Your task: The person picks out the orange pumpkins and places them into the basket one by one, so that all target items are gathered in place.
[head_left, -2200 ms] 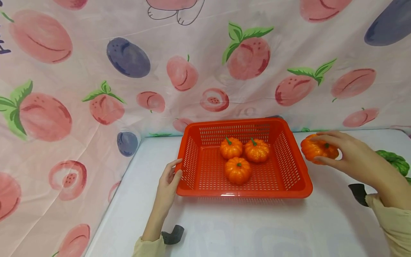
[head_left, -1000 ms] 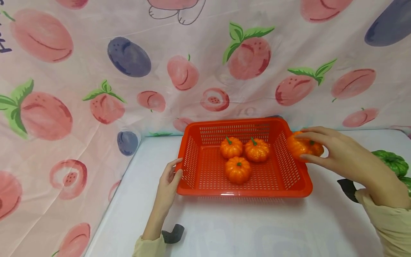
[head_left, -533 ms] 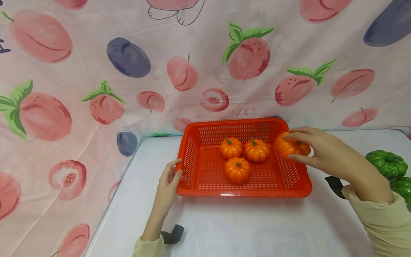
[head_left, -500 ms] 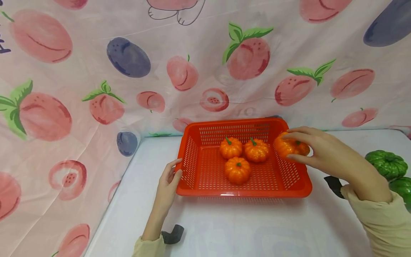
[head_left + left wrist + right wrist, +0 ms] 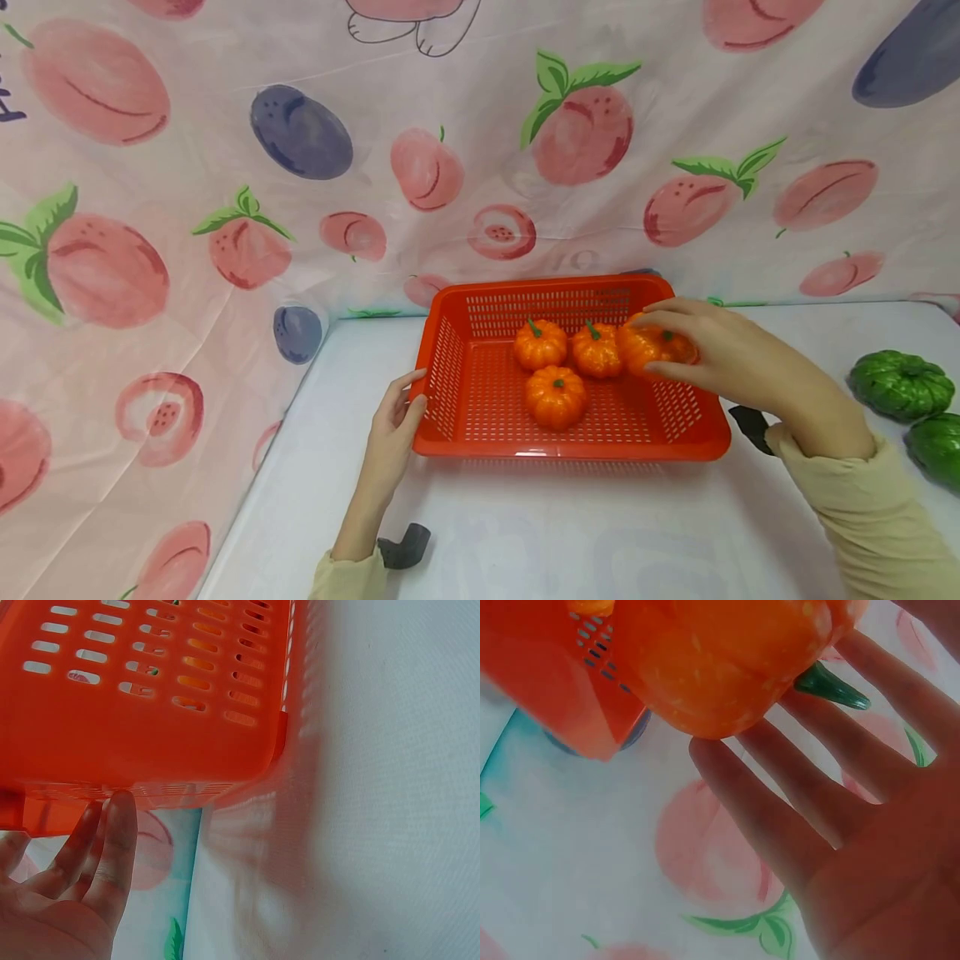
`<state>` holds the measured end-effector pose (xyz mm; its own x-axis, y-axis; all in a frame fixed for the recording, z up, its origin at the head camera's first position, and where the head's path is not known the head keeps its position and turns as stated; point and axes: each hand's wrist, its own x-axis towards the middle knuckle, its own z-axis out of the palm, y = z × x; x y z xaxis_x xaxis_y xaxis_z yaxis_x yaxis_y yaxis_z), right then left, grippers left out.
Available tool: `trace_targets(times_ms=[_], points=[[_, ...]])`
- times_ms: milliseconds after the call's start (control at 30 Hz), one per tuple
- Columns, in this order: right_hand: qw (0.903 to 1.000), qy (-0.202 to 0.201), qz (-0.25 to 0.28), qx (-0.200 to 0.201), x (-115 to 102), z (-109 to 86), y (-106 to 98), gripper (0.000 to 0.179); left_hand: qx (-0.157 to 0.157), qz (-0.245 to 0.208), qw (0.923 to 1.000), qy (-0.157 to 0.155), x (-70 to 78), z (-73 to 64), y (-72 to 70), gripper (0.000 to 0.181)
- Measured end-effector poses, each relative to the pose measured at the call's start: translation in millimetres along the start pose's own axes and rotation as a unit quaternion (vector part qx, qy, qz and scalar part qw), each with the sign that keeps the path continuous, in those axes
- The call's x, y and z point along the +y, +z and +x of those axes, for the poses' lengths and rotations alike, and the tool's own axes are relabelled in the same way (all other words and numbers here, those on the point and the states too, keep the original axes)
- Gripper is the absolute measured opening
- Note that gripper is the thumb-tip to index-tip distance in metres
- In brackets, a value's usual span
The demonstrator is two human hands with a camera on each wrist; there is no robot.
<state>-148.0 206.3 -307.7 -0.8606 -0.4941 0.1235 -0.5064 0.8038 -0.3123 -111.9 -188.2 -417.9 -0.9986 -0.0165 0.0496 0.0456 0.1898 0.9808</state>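
Note:
In the head view an orange toy pumpkin [image 5: 640, 350] is in my right hand [image 5: 720, 346], held between thumb and fingers above the right part of a red plastic basket [image 5: 570, 452]. The right wrist view shows the fingers reaching round that pumpkin [image 5: 727, 660], its green stem facing the palm. Inside the basket sit three more orange pumpkins: one at the back left [image 5: 540, 346], one at the back right [image 5: 596, 352], partly covered by the held one, and one in front [image 5: 556, 398]. My left hand [image 5: 390, 429] holds the basket's left rim, fingertips against the outer wall in the left wrist view.
Two green pumpkins, one farther back [image 5: 902, 383] and one nearer [image 5: 937, 448], lie at the right of the white table [image 5: 585, 533]. A fruit-printed cloth [image 5: 480, 125] hangs close behind the basket and along the left side.
My right hand has carried the orange pumpkin left, from outside the basket over its right rim and inward. The left hand and basket stay put. More of the green pumpkins shows.

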Motion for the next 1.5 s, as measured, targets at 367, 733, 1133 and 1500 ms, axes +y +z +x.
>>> trace_targets(times_ms=[367, 733, 1133, 1500], points=[[0.9995, -0.015, 0.027, -0.009, -7, 9.4, 7, 0.044, -0.003, 0.002, 1.0000, -0.001, -0.4, 0.0, -0.6, 0.040], [0.9979, -0.038, 0.051, -0.013, -9, 17.0, 14, 0.042, -0.003, 0.002, 1.0000, -0.004, -0.5, 0.8, -0.9, 0.039], [0.9967, -0.024, 0.060, -0.048, -12, 23.5, 21, 0.043, -0.002, 0.004, 1.0000, -0.003, 0.6, 0.4, -1.0, 0.040], [0.9961, -0.023, 0.049, -0.070, -12, 31.3, 30, 0.041, -0.004, 0.000, 1.0000, -0.002, 0.5, 1.1, -1.1, 0.040]])
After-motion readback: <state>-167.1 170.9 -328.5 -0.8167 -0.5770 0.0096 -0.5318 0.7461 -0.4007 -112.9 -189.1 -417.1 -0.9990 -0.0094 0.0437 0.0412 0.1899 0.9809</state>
